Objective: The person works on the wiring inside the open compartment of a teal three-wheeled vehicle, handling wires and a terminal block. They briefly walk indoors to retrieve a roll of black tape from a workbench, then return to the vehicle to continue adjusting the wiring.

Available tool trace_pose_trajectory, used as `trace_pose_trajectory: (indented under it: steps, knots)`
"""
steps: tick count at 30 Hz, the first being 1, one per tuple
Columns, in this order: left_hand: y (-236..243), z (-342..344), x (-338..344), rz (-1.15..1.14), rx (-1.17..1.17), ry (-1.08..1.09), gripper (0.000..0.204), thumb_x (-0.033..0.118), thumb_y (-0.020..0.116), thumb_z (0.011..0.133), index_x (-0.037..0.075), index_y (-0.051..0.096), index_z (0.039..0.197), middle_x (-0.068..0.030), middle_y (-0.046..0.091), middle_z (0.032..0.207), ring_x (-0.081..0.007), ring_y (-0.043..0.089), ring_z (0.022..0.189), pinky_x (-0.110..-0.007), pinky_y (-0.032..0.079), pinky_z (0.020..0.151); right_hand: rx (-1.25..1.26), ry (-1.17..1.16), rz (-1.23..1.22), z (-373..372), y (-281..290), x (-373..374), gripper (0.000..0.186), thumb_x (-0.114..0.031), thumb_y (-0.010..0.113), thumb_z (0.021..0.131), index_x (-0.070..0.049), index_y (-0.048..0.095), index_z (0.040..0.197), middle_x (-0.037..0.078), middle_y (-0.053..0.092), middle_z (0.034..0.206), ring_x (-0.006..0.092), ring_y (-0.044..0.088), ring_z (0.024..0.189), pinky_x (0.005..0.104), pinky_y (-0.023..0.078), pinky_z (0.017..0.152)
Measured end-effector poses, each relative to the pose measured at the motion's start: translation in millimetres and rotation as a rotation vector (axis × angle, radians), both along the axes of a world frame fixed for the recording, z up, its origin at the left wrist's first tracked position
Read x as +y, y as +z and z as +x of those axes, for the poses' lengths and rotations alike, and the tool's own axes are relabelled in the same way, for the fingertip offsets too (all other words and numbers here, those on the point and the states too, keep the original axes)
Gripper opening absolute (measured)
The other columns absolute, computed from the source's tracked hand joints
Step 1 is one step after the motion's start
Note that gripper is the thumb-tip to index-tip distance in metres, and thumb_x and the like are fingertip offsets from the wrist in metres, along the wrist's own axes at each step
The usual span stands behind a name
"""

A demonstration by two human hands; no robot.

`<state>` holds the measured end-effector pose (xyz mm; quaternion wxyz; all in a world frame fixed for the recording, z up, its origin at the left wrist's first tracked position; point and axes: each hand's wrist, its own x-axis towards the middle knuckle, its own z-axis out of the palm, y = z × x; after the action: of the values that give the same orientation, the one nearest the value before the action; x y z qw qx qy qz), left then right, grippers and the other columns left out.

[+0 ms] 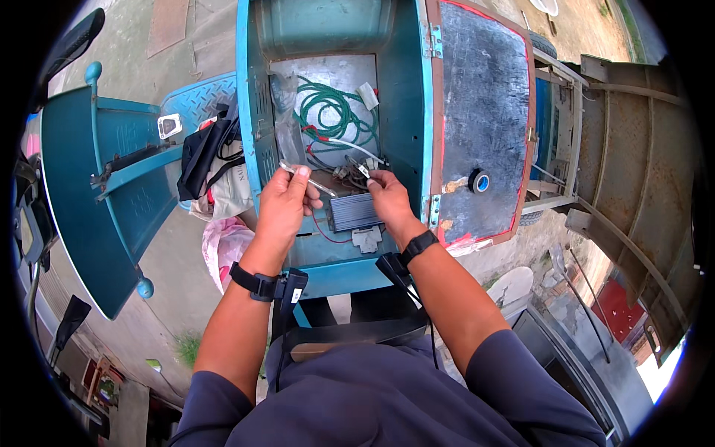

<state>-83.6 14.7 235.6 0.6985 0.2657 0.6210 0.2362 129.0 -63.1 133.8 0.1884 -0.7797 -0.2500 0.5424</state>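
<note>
My left hand [283,207] is closed round a slim silver wrench [322,187], which points down to the right over the open blue metal box [335,274]. My right hand [388,200] pinches a small pale connector [363,171] at the edge of a bundle of wires [345,174]. Just below the fingers lies a finned grey controller unit [354,213]. In front of it sits a small whitish block [366,239], with a thin red wire [322,232] curving nearby. A coil of green cable [328,104] rests deeper in the box.
The box's hinged lid [484,97] lies open to the right, bearing a roll of black tape [479,181]. Dark and pale bags [216,160] hang at the left wall, beside a blue panel [89,201]. A rusty metal cart bed [633,141] stands at far right.
</note>
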Motion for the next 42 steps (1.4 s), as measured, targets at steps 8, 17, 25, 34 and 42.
trace_pose_trajectory:
  steps: [8, 17, 25, 34, 42]
  knots:
    - [-59, 33, 6, -0.052, 0.163, 0.046, 0.030, 0.034, 0.052, 0.107, 0.005, 0.057, 0.105, -0.0023, 0.063, 0.076, -0.0103, 0.063, 0.064, -0.022, 0.044, 0.055, -0.357, 0.287, -0.055, 1, -84, -4, 0.045, -0.032, 0.055, 0.097, -0.009, 0.059, 0.135, 0.020, 0.060, 0.133, 0.0399, 0.057, 0.122, 0.0470, 0.045, 0.104]
    - [-86, 46, 12, -0.155, 0.180, 0.060, 0.033, 0.035, 0.052, 0.107, 0.003, 0.056, 0.111, -0.0056, 0.066, 0.082, -0.0120, 0.066, 0.069, -0.023, 0.046, 0.057, -0.420, 0.533, -0.051, -3, -94, -5, 0.041, -0.034, 0.055, 0.098, -0.010, 0.062, 0.131, 0.016, 0.065, 0.128, 0.0365, 0.059, 0.121, 0.0499, 0.045, 0.101]
    - [-100, 50, 6, -0.245, 0.089, 0.044, 0.020, 0.019, 0.053, 0.102, 0.005, 0.056, 0.116, -0.0119, 0.072, 0.098, -0.0163, 0.070, 0.079, -0.026, 0.049, 0.061, -0.470, 0.278, 0.056, 3, -103, 0, 0.031, -0.026, 0.054, 0.100, -0.008, 0.068, 0.121, 0.020, 0.070, 0.110, 0.0397, 0.066, 0.103, 0.0461, 0.051, 0.092]
    - [-116, 55, -17, -0.388, -0.068, -0.052, 0.023, 0.010, 0.052, 0.100, 0.005, 0.055, 0.122, -0.0154, 0.072, 0.113, -0.0180, 0.072, 0.088, -0.027, 0.050, 0.068, -0.253, -0.272, 0.019, 13, -116, -4, 0.030, -0.022, 0.052, 0.101, -0.004, 0.069, 0.118, 0.022, 0.071, 0.109, 0.0396, 0.067, 0.103, 0.0431, 0.051, 0.091]
    - [-128, 70, -27, -0.375, -0.033, -0.219, 0.030, 0.011, 0.052, 0.101, 0.005, 0.057, 0.130, -0.0087, 0.073, 0.112, -0.0145, 0.070, 0.088, -0.028, 0.047, 0.070, -0.214, -0.283, 0.012, 14, -116, -5, 0.031, -0.024, 0.052, 0.101, -0.004, 0.070, 0.116, 0.022, 0.071, 0.109, 0.0383, 0.067, 0.104, 0.0419, 0.051, 0.092]
